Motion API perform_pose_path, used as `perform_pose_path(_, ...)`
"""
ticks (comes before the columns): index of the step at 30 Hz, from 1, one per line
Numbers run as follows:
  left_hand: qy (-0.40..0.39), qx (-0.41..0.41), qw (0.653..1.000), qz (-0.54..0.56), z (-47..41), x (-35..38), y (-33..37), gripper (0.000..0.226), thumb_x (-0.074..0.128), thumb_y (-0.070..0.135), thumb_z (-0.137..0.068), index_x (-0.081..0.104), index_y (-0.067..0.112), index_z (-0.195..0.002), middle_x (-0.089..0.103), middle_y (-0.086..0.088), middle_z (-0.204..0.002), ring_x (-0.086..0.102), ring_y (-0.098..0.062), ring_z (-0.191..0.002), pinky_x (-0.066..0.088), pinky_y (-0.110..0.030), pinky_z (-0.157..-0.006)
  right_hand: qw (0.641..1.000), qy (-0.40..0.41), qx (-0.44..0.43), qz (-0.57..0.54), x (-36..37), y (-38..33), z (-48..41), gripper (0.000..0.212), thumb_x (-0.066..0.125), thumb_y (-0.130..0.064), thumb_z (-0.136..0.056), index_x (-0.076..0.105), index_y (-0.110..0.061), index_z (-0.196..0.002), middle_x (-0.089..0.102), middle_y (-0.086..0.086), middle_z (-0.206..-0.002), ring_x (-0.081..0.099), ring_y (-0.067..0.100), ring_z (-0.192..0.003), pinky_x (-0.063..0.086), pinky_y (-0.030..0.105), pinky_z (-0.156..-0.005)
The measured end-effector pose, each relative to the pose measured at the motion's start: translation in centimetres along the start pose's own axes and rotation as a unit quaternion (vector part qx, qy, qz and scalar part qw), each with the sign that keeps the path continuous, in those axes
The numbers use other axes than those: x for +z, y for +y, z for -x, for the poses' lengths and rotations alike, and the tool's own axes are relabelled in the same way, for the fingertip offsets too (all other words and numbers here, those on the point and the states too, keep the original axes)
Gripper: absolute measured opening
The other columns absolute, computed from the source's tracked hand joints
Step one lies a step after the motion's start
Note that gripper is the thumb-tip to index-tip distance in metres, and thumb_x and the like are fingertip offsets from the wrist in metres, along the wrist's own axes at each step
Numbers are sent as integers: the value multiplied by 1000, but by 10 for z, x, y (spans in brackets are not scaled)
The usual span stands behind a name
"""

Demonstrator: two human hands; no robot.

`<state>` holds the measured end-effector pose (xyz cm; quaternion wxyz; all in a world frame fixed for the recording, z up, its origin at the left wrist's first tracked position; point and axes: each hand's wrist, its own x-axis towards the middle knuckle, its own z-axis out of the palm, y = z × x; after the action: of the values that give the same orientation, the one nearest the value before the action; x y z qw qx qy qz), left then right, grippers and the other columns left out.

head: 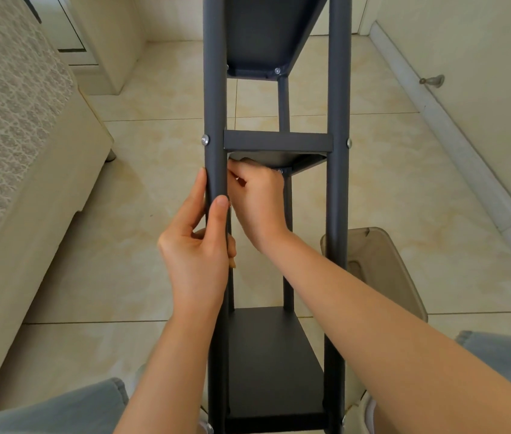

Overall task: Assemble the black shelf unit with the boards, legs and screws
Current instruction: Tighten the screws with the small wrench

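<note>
Shelf unit (277, 142) apparently upright, legs (337, 183) vertical.

- No legible text, label, brand, number or sign anywhere in view.

Left of your shelf unit (339, 189) sits the bed (13, 151); right of it, the bin (379, 264). Your left hand (197, 249) is on its left leg (215, 104), your right hand (259, 198) under its middle board (277, 142).
</note>
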<state>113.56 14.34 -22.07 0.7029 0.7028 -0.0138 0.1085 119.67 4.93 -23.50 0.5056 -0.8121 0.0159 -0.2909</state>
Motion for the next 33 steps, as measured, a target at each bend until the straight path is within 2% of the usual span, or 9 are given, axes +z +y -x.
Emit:
perform_pose_path(7,3,0,1000,-1,-1,-1,-1,41,58,15,-101,53,45,-129,70,-13,-124,49,-15,-42,49,-29,-43,1000,2,-10,14,10,6,0,23,60,-18,-97,68,-4,-80,67,5,-72,62,20,-66,54,42,-63)
perform_pose_path(12,1,4,1000,-6,-1,-2,-1,42,59,16,-101,52,40,-134,69,-14,-124,49,-15,-43,49,-29,-43,1000,1,1,26,-2,0,4,26,58,-18,-97,66,-8,-74,61,-1,-64,56,14,-58,47,31,-57)
perform_pose_path(15,-2,1,1000,-6,1,-2,1,42,59,16,-101,52,42,-132,69,-15,-126,49,-15,-44,49,-28,-44,996,-46,52,56,-20,-12,12,29,58,-20,-98,64,-13,-70,55,-6,-58,54,11,-55,44,26,-57)
perform_pose_path(19,2,-7,1000,4,2,0,2,42,60,16,-100,54,43,-131,72,-10,-119,48,-16,-44,49,-30,-44,987,-78,101,99,-54,-32,28,29,55,-22,-99,69,-9,-77,60,3,-62,55,12,-56,48,29,-57)
perform_pose_path(23,-1,-6,1000,1,6,2,4,43,62,16,-99,53,44,-131,69,-13,-125,50,-15,-44,51,-29,-45,983,-55,103,139,-90,-52,28,28,54,-24,-98,69,-12,-78,60,1,-63,55,14,-56,48,31,-56)
perform_pose_path(26,-5,2,1000,1,9,1,5,43,60,17,-100,53,47,-129,69,-12,-126,49,-16,-45,51,-28,-45,983,-32,100,154,-113,-64,15,28,55,-25,-98,69,-11,-78,61,1,-65,55,10,-58,45,22,-58)
perform_pose_path(29,-19,0,1000,10,12,3,7,42,60,17,-100,54,50,-126,67,-15,-129,48,-15,-43,50,-28,-44,980,-6,155,128,-139,-68,-9,28,57,-18,-96,70,2,-80,55,13,-62,45,10,-52,35,9,-49)
perform_pose_path(31,-24,-3,1000,11,13,3,9,42,59,16,-100,54,49,-125,66,-15,-129,47,-14,-43,49,-29,-43,973,-16,191,125,-154,-70,-25,23,60,-14,-91,70,6,-83,49,12,-61,43,13,-55,36,12,-49)
perform_pose_path(33,-26,1,999,17,13,2,8,42,59,16,-101,54,48,-127,66,-16,-130,47,-13,-42,49,-29,-43,965,-46,223,134,-166,-71,-37,17,63,-13,-87,73,2,-85,59,13,-73,49,15,-67,42,22,-58)
